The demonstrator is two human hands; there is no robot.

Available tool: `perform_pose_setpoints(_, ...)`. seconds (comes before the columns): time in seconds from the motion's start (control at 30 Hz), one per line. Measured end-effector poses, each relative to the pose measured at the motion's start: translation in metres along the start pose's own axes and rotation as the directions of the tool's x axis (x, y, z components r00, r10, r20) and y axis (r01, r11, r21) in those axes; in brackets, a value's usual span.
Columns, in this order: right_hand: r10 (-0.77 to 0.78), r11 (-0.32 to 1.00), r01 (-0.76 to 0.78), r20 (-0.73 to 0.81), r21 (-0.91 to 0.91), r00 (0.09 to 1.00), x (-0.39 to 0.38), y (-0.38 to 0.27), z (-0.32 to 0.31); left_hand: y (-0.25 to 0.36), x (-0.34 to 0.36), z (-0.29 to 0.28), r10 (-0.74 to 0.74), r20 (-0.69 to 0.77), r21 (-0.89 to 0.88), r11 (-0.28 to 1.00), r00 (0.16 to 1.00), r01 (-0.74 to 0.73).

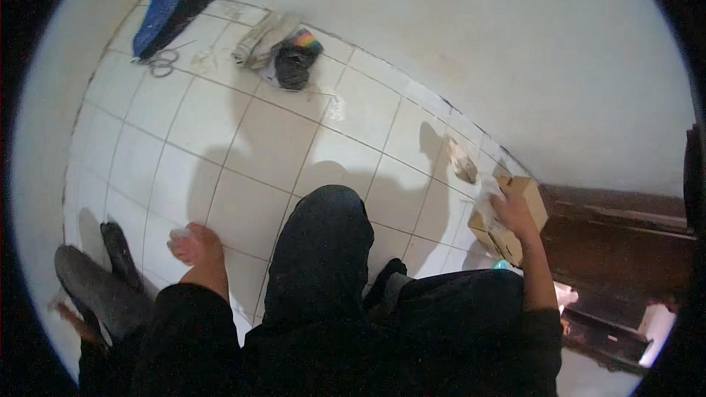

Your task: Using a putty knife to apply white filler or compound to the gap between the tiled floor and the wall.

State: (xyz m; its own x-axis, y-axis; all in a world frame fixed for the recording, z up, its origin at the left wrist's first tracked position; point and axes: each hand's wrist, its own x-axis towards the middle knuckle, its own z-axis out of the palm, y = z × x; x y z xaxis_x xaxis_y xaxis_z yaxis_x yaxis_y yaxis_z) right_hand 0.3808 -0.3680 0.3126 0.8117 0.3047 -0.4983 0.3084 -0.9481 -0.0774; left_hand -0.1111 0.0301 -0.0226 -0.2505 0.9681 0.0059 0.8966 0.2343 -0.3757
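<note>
My right hand (512, 212) reaches to an open brown cardboard box (531, 202) on the floor at the right. Its fingers are closed on a crumpled, whitish, translucent piece that looks like plastic (487, 204), at the top of the box. My left hand (197, 244) hovers over the tiles at the lower left, fingers curled. Something small and pale shows at its fingertips, too blurred to name.
Along the far wall lie a blue-and-black cloth (170, 20), scissors (163, 63) and a heap of cloths (283, 51). A beige scrap (461, 159) lies near the box. Another person's grey-trousered leg (92, 279) is at far left; dark wooden furniture (610, 228) stands at right.
</note>
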Motion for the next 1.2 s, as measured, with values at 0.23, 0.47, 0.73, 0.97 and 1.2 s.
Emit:
perform_pose_setpoints(0.23, 0.377, 0.924, -0.382, 0.139, 0.011, 0.916, 0.034, -0.031, 0.039, 0.007, 0.001, -0.018, -0.146, -0.503, -0.138, 0.987, 0.852, 0.088)
perform_pose_setpoints(0.47, 0.467, 0.838, -0.446, 0.009, 0.316, 0.884, 0.105, -0.033, 0.069, 0.009, -0.002, -0.032, -0.164, -0.329, -0.102, 0.985, 0.930, 0.138)
perform_pose_setpoints(0.73, 0.078, 0.990, -0.106, -0.271, -0.092, 0.959, 0.145, -0.053, 0.132, 0.012, 0.001, -0.009, -0.216, -0.332, -0.101, 0.976, 0.918, 0.193)
perform_pose_setpoints(0.97, 0.044, 0.959, -0.078, -0.127, -0.274, 0.991, 0.144, -0.061, 0.114, 0.001, 0.000, -0.018, -0.219, -0.153, -0.211, 0.960, 0.964, 0.184)
perform_pose_setpoints(1.2, -0.087, 0.919, 0.023, -0.144, -0.393, 0.986, 0.163, -0.030, 0.138, -0.004, 0.005, 0.002, -0.094, -0.348, -0.080, 0.994, 0.933, 0.071)
